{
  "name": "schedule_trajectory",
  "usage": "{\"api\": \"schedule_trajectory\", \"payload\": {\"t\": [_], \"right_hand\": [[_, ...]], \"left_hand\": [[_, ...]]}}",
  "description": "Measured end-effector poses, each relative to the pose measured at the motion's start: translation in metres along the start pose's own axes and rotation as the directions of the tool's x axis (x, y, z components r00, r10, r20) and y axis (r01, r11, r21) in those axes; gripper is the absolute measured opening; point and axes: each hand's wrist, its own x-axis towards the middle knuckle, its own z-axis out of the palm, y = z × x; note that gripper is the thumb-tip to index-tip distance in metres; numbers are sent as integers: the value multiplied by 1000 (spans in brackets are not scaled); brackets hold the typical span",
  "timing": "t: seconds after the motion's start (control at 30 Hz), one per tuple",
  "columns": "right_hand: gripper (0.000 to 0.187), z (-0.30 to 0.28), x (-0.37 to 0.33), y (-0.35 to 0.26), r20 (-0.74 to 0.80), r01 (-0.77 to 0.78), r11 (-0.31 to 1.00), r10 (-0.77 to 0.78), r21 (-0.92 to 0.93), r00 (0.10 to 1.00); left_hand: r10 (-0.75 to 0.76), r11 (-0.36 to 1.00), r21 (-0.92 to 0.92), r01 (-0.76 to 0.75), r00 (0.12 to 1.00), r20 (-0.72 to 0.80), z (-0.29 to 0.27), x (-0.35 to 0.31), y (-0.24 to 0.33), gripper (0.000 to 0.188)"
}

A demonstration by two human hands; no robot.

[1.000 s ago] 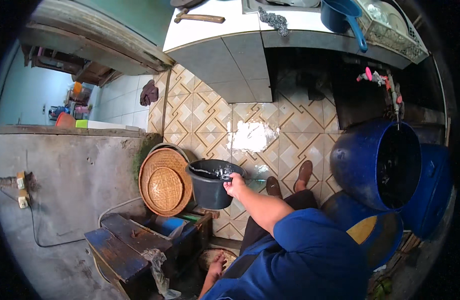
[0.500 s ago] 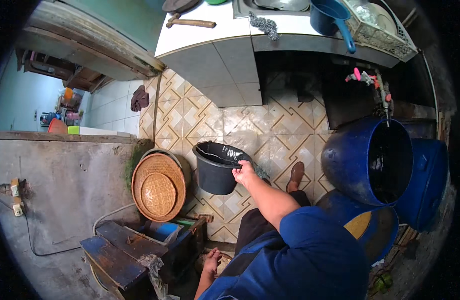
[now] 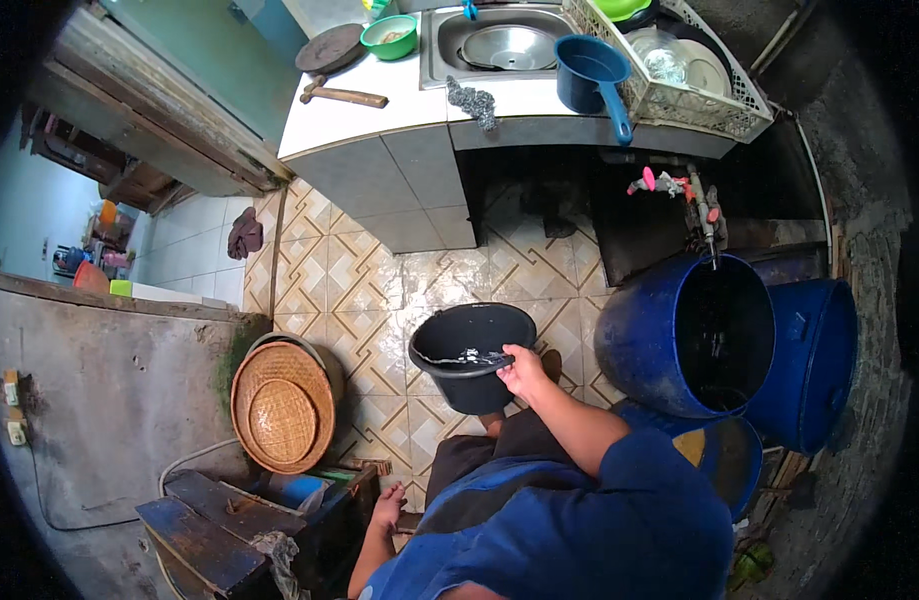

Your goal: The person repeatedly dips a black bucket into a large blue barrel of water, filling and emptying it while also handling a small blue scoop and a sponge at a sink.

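My right hand [image 3: 521, 371] is closed on the near right rim of a black bucket [image 3: 471, 392]. Some water glints inside the bucket, which hangs in front of my legs and tilts a little. My left hand [image 3: 389, 507] is low at my left side, its fingers loosely bent and apart with nothing in them. Closest to it are a dark wooden box [image 3: 204, 530] and a brush [image 3: 367, 465] at the box's end. On the right, a large blue drum [image 3: 629, 340] holds dark water under a tap [image 3: 712, 245].
Round woven trays [image 3: 284, 418] lean by the low wall on the left. Ahead is a white counter [image 3: 399, 105] with a sink [image 3: 444, 50], a hammer [image 3: 344, 95], a blue dipper [image 3: 589, 75] and a dish rack [image 3: 679, 100]. Another blue drum [image 3: 814, 370] stands at far right. The patterned tile floor [image 3: 354, 275] looks wet.
The bucket has come closer to my legs and toward the right, still in my right hand. My view has tilted up, showing more of the counter and sink.
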Motion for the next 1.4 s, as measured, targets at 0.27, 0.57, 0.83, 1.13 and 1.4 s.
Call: {"api": "schedule_trajectory", "payload": {"t": [0.27,0.57,0.83,1.13,1.4], "right_hand": [[16,-9,-72,-42,-15,235,938,-246,-254,969],[41,-23,-62,-93,270,298,-15,-471,-954,840],[28,-32,-39,-150,518,310,-584,-229,-750,824],[22,-16,-58,-195,662,257,-749,-304,-610,685],[27,-31,-121,-226,725,490,-557,-632,-671,273]], "left_hand": [[-117,990,83,117,993,-2,26,-7,44,55],[-72,997,27,73,997,-13,56,-5,59,48],[-19,1000,10,19,1000,1,71,-4,75,35],[-69,994,89,64,996,56,80,10,61,51],[-130,981,148,127,991,13,118,-1,87,51]]}}
